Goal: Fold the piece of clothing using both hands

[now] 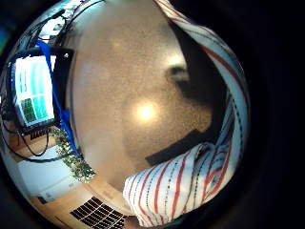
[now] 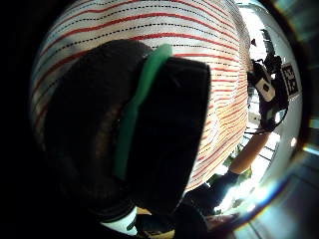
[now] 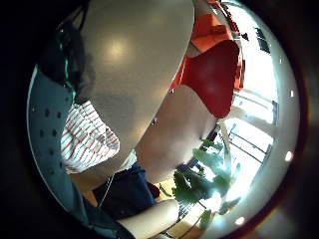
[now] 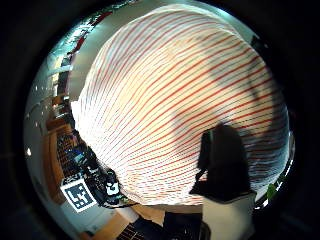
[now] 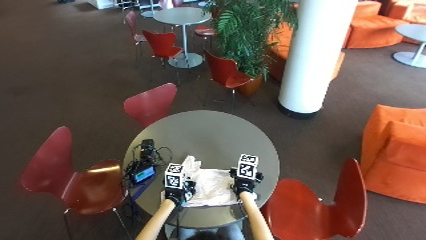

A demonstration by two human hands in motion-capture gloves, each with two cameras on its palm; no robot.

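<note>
A person bends over a round grey table [image 5: 219, 130], where a white garment with red stripes [image 5: 212, 186] lies at the near edge. The left hand [image 5: 178, 190] pinches a raised fold of cloth; whether the right hand [image 5: 243, 184] grips or merely rests cannot be told. The fabric looks light, limp and wrinkle-prone, best taken at corners or hems.

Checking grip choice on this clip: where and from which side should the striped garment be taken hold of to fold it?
Probably by its two side edges, one per hand, coming from the person's near side. The striped garment lies mostly flat on the round table, between the left hand and right hand. A bunched-up part rises by the left hand, whose fingers already pinch the cloth.
</note>
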